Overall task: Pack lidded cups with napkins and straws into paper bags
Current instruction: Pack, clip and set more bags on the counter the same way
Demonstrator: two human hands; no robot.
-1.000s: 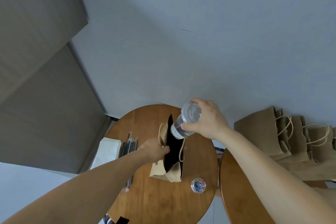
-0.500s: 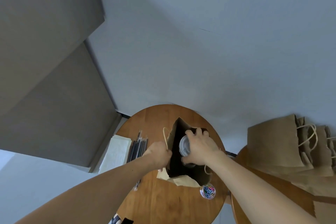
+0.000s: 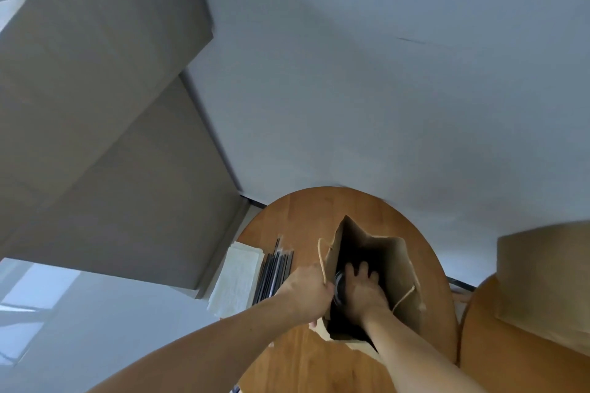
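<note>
Head view: the paper bag (image 3: 399,268) is being pinched open by the left hand (image 3: 306,292). The cup (image 3: 339,289), above it a second ago, is being lowered inside, gripped by the right hand (image 3: 364,293). Napkins (image 3: 236,277) and straws (image 3: 274,274) are being left beyond.

A pale grey-blue wall (image 3: 383,89) fills the far side, plain but for a short dark mark (image 3: 411,40) high on the right. A large grey-brown cabinet (image 3: 95,112) stands on the left, its flat panels dull and shaded. A round wooden table (image 3: 303,217) sits against the wall, with a second wooden table (image 3: 485,360) just beside it on the right. Soft daylight brightens a pale surface (image 3: 48,313) at the near left.
</note>
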